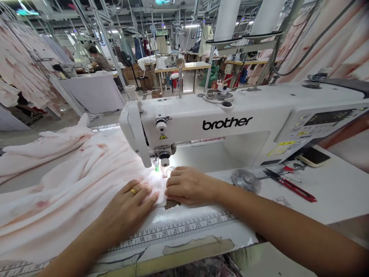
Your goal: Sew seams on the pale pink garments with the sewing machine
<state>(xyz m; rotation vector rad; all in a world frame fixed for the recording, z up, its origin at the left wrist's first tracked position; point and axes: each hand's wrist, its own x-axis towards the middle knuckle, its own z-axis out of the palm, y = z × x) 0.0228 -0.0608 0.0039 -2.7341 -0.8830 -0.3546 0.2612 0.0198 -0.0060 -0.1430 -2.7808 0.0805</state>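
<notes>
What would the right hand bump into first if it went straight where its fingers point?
The right hand would probably meet the pale cloth first, then the left hand resting on it. I can't tell whether it's touching the cloth's edge.

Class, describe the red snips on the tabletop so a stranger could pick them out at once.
Find the big white sewing machine marked "brother", then the white tabletop below its control panel. The red snips lie there, right of a clear round disc and nearer the viewer than a dark-faced device. Their long red body and dark pointed end set them apart.
</notes>
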